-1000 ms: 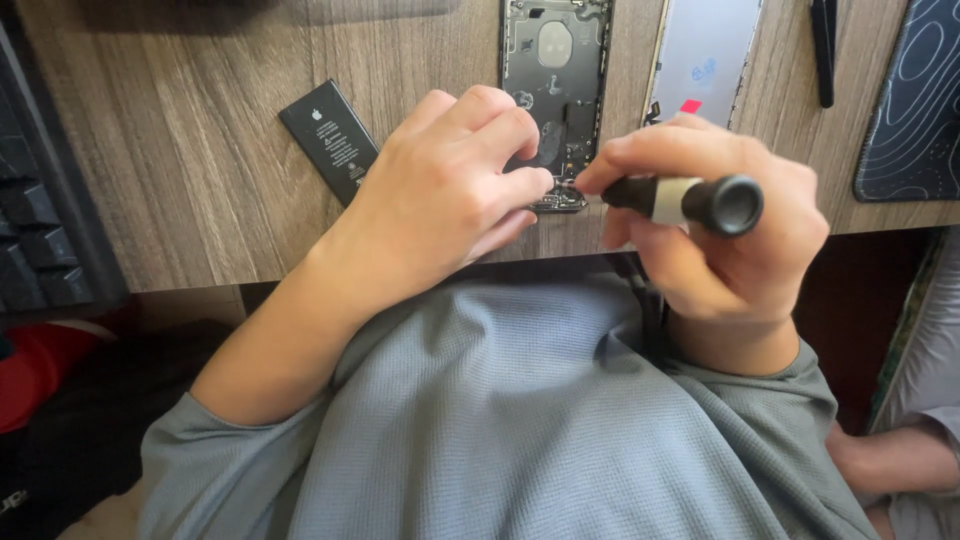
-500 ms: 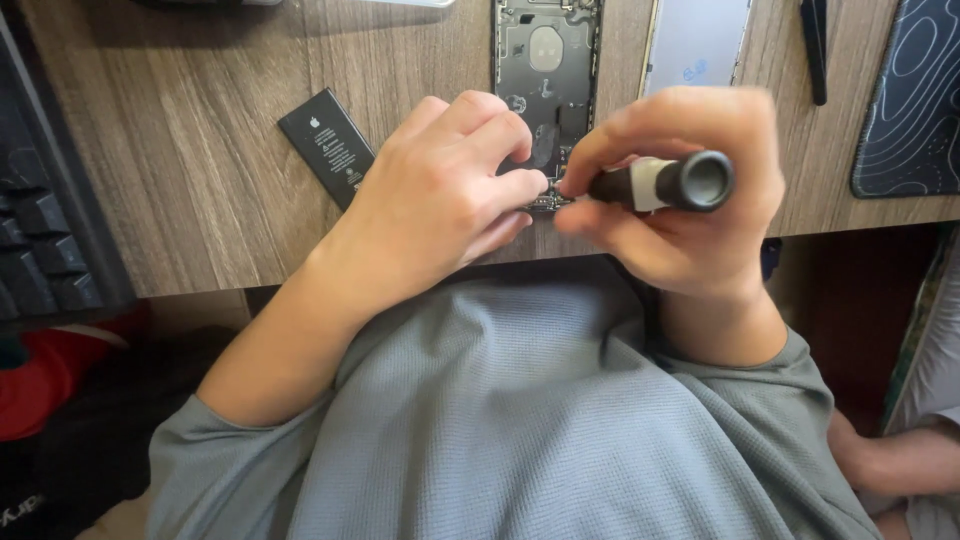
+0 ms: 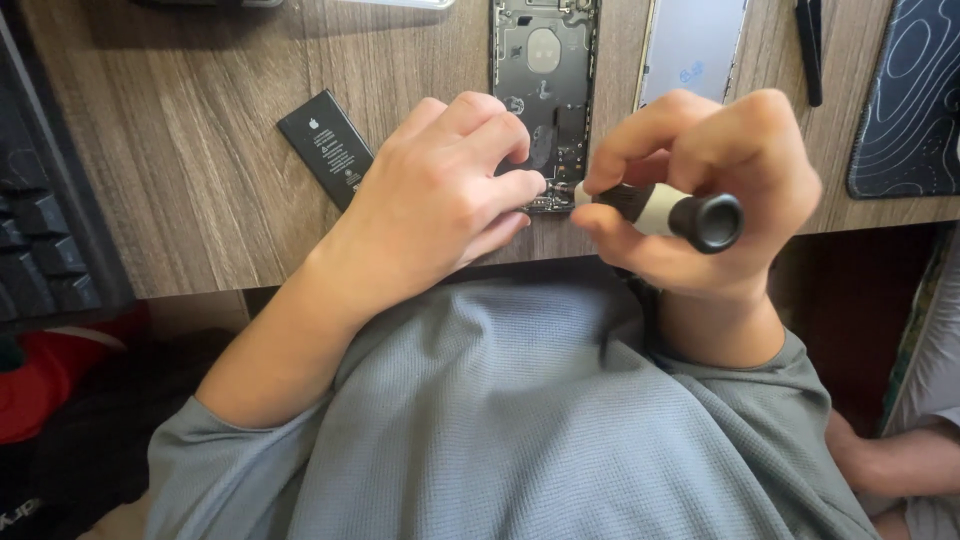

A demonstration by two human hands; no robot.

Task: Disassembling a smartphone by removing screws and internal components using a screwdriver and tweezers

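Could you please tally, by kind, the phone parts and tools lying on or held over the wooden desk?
Opened phone housing: 1
Detached screen panel: 1
Black battery: 1
Screwdriver, in the right hand: 1
Slim black tool: 1
Total: 5

Screwdriver [image 3: 665, 210] tip hidden behind right hand [image 3: 700, 190] fingers. Opened phone chassis [image 3: 545, 70] cut by top edge; near end covered by left hand [image 3: 440, 200]. Screw contact undeterminable.
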